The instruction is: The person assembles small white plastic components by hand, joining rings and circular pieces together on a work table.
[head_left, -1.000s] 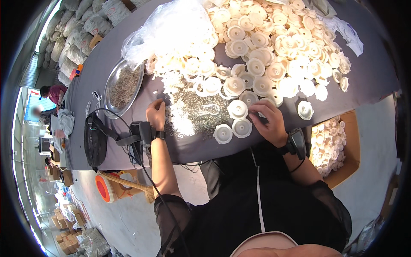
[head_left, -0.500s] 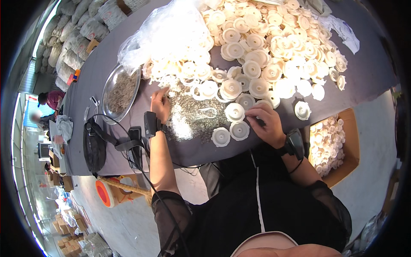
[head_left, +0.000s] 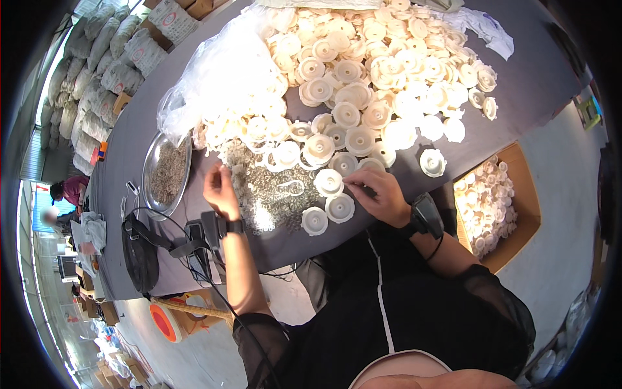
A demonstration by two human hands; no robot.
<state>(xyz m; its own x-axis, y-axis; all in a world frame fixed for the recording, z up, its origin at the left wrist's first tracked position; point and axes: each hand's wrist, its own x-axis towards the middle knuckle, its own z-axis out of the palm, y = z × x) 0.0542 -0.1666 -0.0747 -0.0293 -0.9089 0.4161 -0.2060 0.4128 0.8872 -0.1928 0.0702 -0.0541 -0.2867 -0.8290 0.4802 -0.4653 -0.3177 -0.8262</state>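
My left hand (head_left: 221,192) hovers at the left edge of a spread of small shiny ring-like pieces (head_left: 275,188). Its fingers are curled together; whatever sits between the fingertips is too small to make out. With thumb and forefinger pinched, my right hand (head_left: 381,198) grips the right rim of a round white plastic disc (head_left: 329,182) with a raised centre. Just nearer to me lie two similar discs, one (head_left: 339,208) partly under its edge and another (head_left: 315,221) to the left. A transparent loop-shaped piece (head_left: 291,188) rests on the small pieces.
A big heap of white discs (head_left: 376,71) covers the far table, beside a transparent plastic bag (head_left: 223,71). At left are a metal tray (head_left: 149,188) of small pieces and a black pouch (head_left: 140,256) with cables. A cardboard box (head_left: 526,207) of discs stands at right.
My left hand has drawn back toward me from the small pieces, its fingers now curled up. My right hand stays by the same disc. The whole view has shifted slightly.
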